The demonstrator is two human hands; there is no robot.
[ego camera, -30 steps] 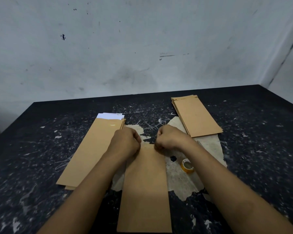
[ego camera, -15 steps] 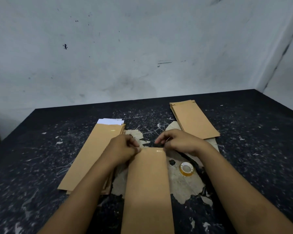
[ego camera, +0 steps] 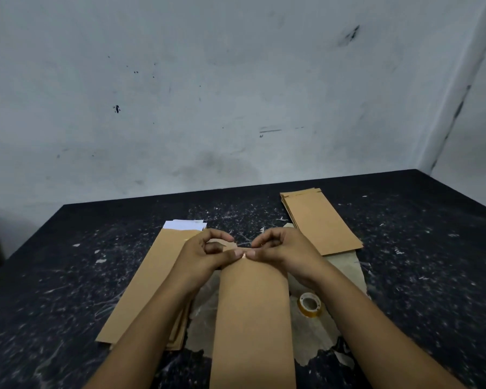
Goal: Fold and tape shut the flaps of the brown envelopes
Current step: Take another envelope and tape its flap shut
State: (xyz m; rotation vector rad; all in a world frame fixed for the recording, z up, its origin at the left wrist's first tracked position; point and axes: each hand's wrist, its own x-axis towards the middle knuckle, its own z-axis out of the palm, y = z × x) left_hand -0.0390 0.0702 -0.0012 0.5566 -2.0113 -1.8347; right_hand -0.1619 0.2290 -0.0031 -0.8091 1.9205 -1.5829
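Observation:
A long brown envelope [ego camera: 253,318] lies lengthwise in front of me, between my forearms. Both hands meet at its far end. My left hand [ego camera: 205,254] lays its thumb along the top edge, with the fingers curled behind it. My right hand [ego camera: 284,248] pinches the same edge from the right, and the two thumb tips touch at the middle. The flap itself is hidden under my fingers. A small roll of clear tape [ego camera: 309,304] lies flat just right of the envelope.
A stack of brown envelopes [ego camera: 152,276] with white paper [ego camera: 184,225] showing at its far end lies to the left. A second stack [ego camera: 320,223] lies at the back right. The black, scratched table [ego camera: 418,276] has a torn pale patch [ego camera: 314,341] under the tape roll.
My thumbs have slid inward along the envelope's top edge until they meet at the middle. The envelope and my view have shifted slightly; the stacks and tape roll stayed put.

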